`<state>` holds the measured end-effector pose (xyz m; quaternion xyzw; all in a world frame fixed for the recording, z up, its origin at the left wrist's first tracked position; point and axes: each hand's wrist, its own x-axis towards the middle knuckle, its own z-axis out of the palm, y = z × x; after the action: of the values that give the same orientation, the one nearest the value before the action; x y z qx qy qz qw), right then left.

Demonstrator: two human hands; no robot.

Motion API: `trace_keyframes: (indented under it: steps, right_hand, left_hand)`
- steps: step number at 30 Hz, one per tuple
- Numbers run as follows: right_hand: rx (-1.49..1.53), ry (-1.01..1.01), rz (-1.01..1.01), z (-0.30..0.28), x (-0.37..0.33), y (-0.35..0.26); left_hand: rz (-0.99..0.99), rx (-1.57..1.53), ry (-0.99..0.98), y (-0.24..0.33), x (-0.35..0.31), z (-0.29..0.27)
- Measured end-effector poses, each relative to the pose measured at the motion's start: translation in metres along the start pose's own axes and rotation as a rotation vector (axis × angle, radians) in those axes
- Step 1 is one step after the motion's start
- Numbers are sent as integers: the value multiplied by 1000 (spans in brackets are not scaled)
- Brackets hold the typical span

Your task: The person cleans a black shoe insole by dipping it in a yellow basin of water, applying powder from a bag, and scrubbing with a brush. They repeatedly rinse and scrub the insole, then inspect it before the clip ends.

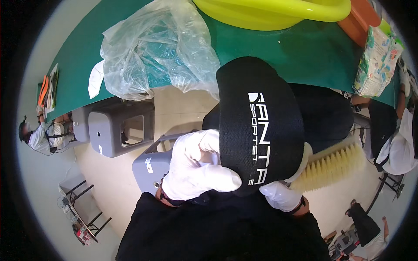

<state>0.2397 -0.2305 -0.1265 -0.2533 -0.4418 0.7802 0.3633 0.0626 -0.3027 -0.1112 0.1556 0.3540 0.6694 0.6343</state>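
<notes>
A black slide sandal with a broad textured strap and white lettering is held up in front of me. My left hand, in a white glove, is closed on its left edge, the thumb lying at the strap's lower left. At the sandal's lower right is my right hand, also in a white glove and partly hidden by it. A scrubbing brush with pale yellow bristles juts out to the right from this hand. The sandal hides the grip and the end of the brush.
On the green table lie a crumpled clear plastic bag, a yellow-green basin and a patterned soft pack. Grey stools stand on the left. People sit at both sides.
</notes>
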Motion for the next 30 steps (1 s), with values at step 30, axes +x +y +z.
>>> trace_keyframes:
  steps: [30]
  right_hand:
    - [-718, -53, -77, -23, 7, 14]
  left_hand:
    - [-150, 347, 101, -6, 25, -11]
